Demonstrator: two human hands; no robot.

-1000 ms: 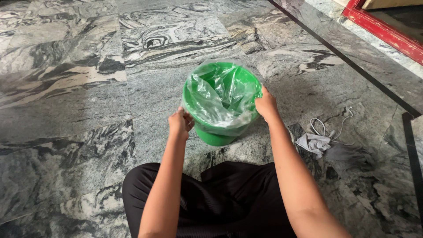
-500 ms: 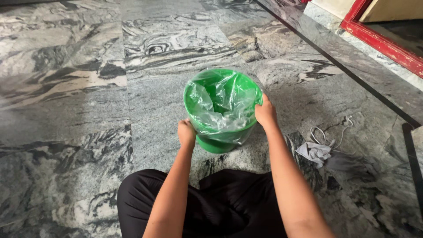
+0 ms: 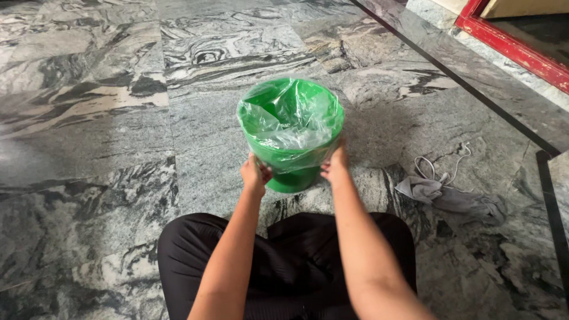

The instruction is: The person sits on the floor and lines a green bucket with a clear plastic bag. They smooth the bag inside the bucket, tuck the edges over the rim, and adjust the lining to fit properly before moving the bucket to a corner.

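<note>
At the green bin's (image 3: 290, 160) near side, both hands' fingers (image 3: 256, 169) pinch its clear liner (image 3: 287, 115).

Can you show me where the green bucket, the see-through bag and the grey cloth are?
green bucket (image 3: 288, 178), head view, bare lower wall.
clear plastic bag (image 3: 290, 118), head view, crinkled lining inside.
grey cloth (image 3: 456, 200), head view, its middle.

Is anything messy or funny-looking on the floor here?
Yes. A crumpled grey cloth with a loose white cord lies on the marble floor, to the right of the green bin. The clear plastic liner in the bin is wrinkled and saggy, not smooth. Both hands, left hand and right hand, pinch its edge. Nothing looks spilled or broken.
</note>
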